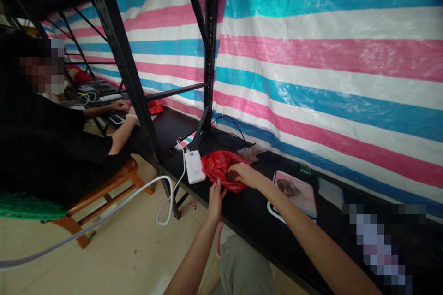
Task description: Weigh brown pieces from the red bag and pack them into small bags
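Note:
A red plastic bag (218,166) lies on the black table (249,212). My left hand (216,198) pinches the bag's near edge, fingers closed on the plastic. My right hand (244,174) reaches into the bag's mouth from the right, fingers curled on a dark brown piece (232,176) inside it. Right of the bag stands a small scale with a pink-white tray (304,196) carrying a dark brown lump (288,187). Two small clear packets (249,153) lie behind the bag.
A white power bank (194,167) with a white cable (162,207) lies left of the bag. Black shelf posts (209,55) rise in front of a striped tarp (328,55). At the left, another person sits on a wooden stool (104,193), hands on the table.

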`<state>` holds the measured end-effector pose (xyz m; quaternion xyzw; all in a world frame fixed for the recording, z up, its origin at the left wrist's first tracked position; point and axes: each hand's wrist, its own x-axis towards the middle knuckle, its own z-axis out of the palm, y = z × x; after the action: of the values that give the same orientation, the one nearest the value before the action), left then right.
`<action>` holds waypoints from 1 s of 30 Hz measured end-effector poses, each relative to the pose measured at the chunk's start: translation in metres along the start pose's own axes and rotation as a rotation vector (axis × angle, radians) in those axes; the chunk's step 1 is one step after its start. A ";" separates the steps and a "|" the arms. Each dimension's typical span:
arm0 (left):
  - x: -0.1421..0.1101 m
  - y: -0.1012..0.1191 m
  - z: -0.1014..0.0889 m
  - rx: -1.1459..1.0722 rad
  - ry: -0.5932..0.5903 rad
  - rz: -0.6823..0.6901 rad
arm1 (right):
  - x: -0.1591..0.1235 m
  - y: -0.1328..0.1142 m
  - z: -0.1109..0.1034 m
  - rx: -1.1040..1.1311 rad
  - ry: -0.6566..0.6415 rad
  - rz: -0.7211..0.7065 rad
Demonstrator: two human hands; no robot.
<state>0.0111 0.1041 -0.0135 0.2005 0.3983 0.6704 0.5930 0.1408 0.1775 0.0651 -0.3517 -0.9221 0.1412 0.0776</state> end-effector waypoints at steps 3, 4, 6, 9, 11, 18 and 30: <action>-0.002 0.000 0.004 -0.046 0.015 -0.014 | -0.001 0.005 0.005 0.141 -0.001 0.029; -0.002 0.000 0.005 -0.050 0.024 -0.018 | 0.000 0.007 0.006 0.193 0.008 0.045; -0.002 -0.002 0.005 -0.049 0.048 -0.007 | 0.000 0.010 0.010 0.309 0.037 0.078; -0.002 -0.005 0.002 -0.021 0.072 0.036 | -0.003 0.015 0.013 0.511 0.107 0.131; -0.001 -0.008 0.000 0.028 0.065 0.072 | -0.008 0.016 0.012 0.634 0.162 0.143; -0.016 -0.010 -0.005 0.217 0.152 0.203 | -0.036 0.016 0.000 0.814 0.451 0.202; -0.068 0.005 0.023 0.851 -0.219 0.813 | -0.167 0.042 -0.037 0.710 0.723 0.465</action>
<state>0.0401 0.0458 0.0178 0.6247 0.4596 0.6007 0.1940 0.2996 0.1027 0.0800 -0.5244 -0.6304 0.3270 0.4697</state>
